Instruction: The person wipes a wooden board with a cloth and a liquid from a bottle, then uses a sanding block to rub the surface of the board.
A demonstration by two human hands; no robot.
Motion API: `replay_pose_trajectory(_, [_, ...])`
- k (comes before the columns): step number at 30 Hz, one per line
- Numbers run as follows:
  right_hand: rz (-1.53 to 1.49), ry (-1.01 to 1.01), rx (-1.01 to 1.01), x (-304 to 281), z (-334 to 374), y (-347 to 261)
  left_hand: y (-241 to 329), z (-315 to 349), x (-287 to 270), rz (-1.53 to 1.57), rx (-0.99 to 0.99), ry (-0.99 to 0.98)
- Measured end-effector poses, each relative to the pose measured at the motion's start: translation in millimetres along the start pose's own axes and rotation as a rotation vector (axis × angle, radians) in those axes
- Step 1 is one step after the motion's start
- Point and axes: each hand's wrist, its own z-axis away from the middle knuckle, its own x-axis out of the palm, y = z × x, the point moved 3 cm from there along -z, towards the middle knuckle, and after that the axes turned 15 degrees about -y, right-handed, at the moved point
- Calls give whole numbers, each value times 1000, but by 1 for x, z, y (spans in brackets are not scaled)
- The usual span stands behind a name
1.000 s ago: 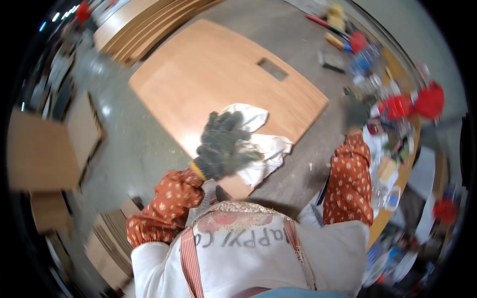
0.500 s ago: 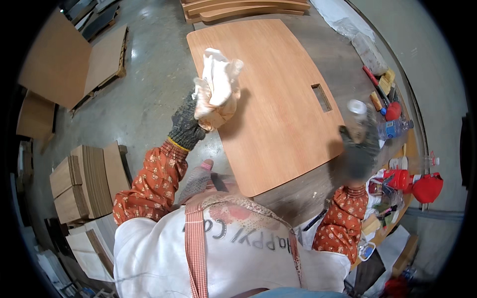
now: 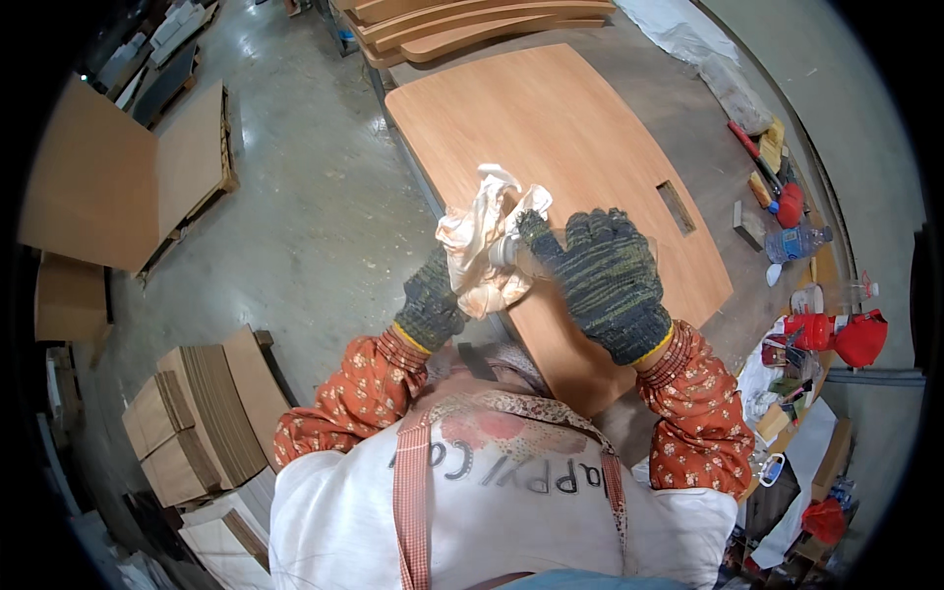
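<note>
My left hand [image 3: 431, 303], in a dark knitted glove, is closed on a crumpled white cloth [image 3: 474, 241] with orange-brown stains. My right hand [image 3: 612, 285], gloved alike, grips a clear bottle [image 3: 535, 260]. The bottle lies tipped sideways, its pale neck end pressed to the cloth or just beside it; most of its body is hidden behind the right glove. Both hands are over the near left part of a wood-grain panel [image 3: 551, 128]. This board has rounded corners and a rectangular slot [image 3: 676, 207] near its right edge.
More curved wooden panels [image 3: 472, 28] are stacked at the far end. Along the right edge are a plastic water bottle [image 3: 796, 241], a grey block [image 3: 748, 226], a red-handled tool [image 3: 744, 140] and other clutter. Cardboard stacks [image 3: 211, 408] stand on the floor at left.
My right hand has brought the bottle left from the table's right side to the cloth. My left hand has lowered the cloth toward me and rightward. The view has shifted slightly.
</note>
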Motion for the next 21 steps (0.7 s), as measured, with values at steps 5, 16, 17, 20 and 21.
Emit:
replay_pose_trajectory(5, [-129,-130,-26,-2,-26,-7,29,7,4,-1142,174,25])
replay_pose_trajectory(16, [-641,223,28,12,-65,26,31,-2,-74,-549,146,331])
replay_pose_trajectory(17, [-696,330,65,17,-69,32,32,-13,-88,-284,150,336])
replay_pose_trajectory(20, [-1239,542,355,46,-57,54,33,-38,-88,-580,50,346])
replay_pose_trajectory(21, [-1200,575,445,55,-52,61,33,-43,-73,-717,179,319])
